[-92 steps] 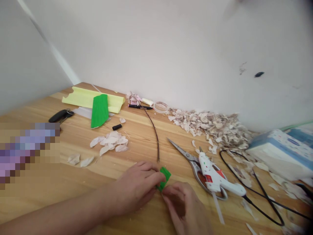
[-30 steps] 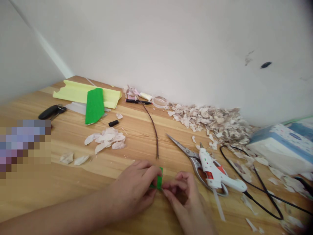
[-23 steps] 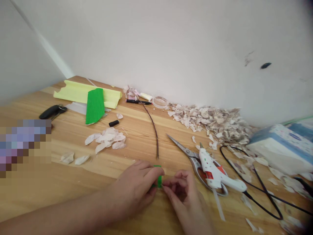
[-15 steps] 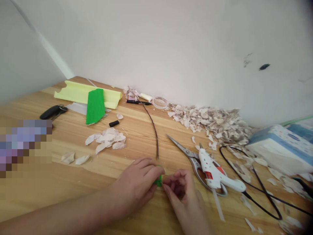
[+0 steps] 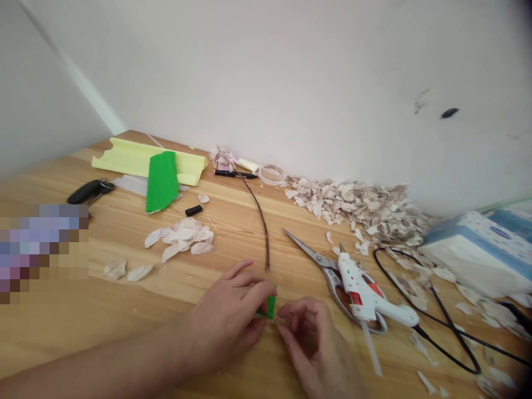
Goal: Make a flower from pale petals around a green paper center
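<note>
A small piece of green crepe paper (image 5: 271,306) is pinched between the thumb and fingers of my left hand (image 5: 235,310), low over the wooden table. My right hand (image 5: 310,338) is just to its right, thumb and index fingertips together near the green paper's edge; whether they hold anything is too small to make out. A thin brown twig (image 5: 262,221) lies just beyond my left hand. To the right of my hands rest grey metal scissors (image 5: 320,259) and, partly on top of them, a white glue gun (image 5: 357,288) with a clear glue stick.
A green crepe sheet (image 5: 162,182) overlaps a yellow one (image 5: 128,158) at the back left. Pale petals (image 5: 185,238), a black cap (image 5: 193,210), and keys (image 5: 89,191) lie nearby. A petal heap (image 5: 357,205), a black cord (image 5: 449,327) and a tissue pack (image 5: 477,249) stand right.
My left index finger has lifted slightly and more of the green paper shows. My right hand has shifted slightly down. Everything else stays in place.
</note>
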Motion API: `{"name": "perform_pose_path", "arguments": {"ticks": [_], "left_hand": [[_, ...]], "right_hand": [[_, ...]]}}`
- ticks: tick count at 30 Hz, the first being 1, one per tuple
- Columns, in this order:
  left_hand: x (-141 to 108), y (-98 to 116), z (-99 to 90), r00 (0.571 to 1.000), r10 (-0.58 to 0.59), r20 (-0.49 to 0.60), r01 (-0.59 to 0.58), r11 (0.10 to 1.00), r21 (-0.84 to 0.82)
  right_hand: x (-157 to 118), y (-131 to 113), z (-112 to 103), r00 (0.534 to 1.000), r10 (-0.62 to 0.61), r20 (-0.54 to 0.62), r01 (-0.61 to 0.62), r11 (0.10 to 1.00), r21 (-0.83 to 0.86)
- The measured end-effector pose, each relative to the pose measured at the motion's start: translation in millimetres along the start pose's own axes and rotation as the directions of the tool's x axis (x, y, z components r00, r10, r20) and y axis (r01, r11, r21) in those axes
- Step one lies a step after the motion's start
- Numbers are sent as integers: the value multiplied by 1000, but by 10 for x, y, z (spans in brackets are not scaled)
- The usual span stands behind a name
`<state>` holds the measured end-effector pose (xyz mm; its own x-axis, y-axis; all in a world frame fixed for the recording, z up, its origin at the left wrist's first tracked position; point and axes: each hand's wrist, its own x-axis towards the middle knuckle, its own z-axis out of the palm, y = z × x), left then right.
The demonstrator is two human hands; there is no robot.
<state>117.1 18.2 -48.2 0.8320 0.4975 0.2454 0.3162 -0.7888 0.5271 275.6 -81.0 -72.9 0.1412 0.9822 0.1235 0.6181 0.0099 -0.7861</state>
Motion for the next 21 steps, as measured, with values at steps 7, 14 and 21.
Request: {"name": "perform_pose_path", "arguments": {"ticks": [7, 14, 21], "left_hand": [[-19, -11, 25, 1000, -18, -7, 18, 1000, -26], [-24, -6, 35, 1000, -25, -6, 24, 999, -44], [-26, 24, 15, 999, -48, 10, 49, 997, -65]], "right_hand": [[27, -59, 19, 993, -113, -26, 108, 986, -128], [16, -44, 33, 997, -66, -46, 62, 995, -82], [7, -28, 33, 1000, -11, -25, 10, 998, -66]]}}
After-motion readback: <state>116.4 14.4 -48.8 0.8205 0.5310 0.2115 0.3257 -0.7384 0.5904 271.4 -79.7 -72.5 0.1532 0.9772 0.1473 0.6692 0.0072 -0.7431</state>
